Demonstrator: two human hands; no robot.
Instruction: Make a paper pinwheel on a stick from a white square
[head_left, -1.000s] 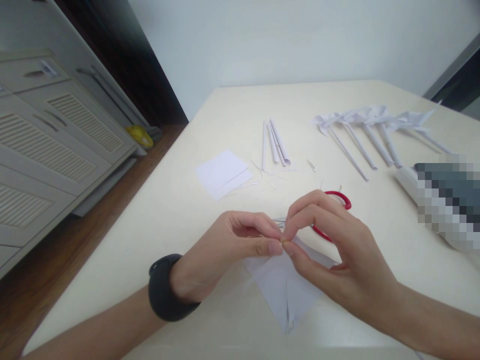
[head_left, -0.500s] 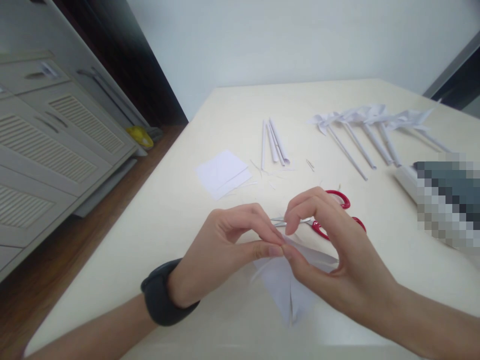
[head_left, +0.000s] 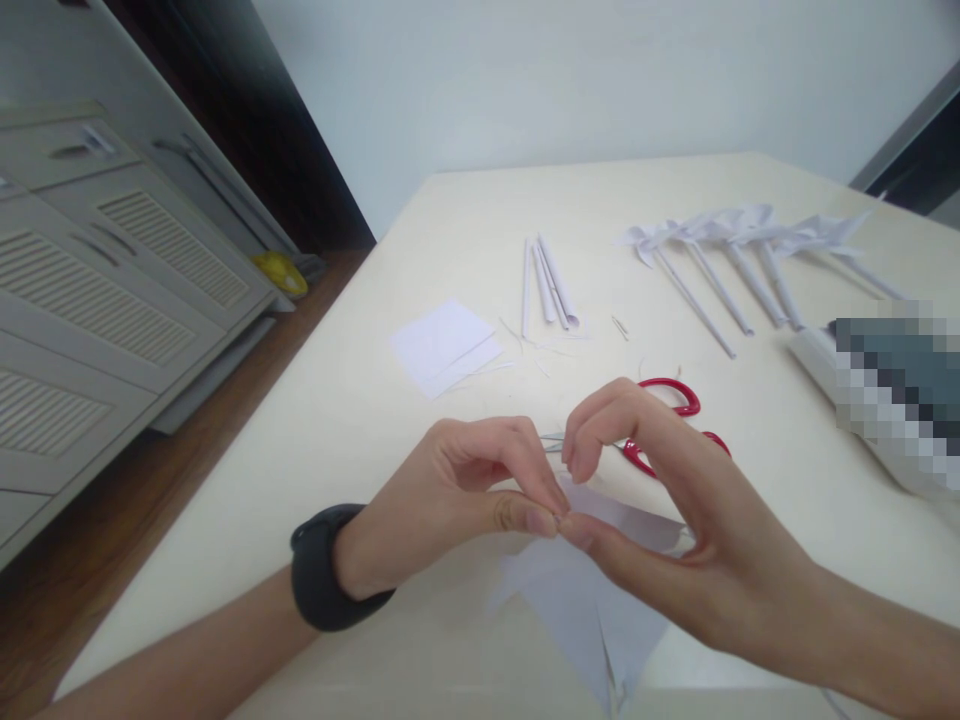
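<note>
The left hand [head_left: 472, 485] pinches thumb to fingers at the cut paper sheet [head_left: 566, 595], the exact spot hidden by fingertips. The right hand [head_left: 724, 565] puts its thumb to that same place, its forefinger curled clear of the thumb. The sheet is over the near middle of the surface [head_left: 322, 440]. Red-handled scissors [head_left: 634, 456] lie just beyond; farther off are paper squares [head_left: 446, 345] at left, paper tubes [head_left: 555, 285] and, far right, paper pinwheels [head_left: 739, 228]
</note>
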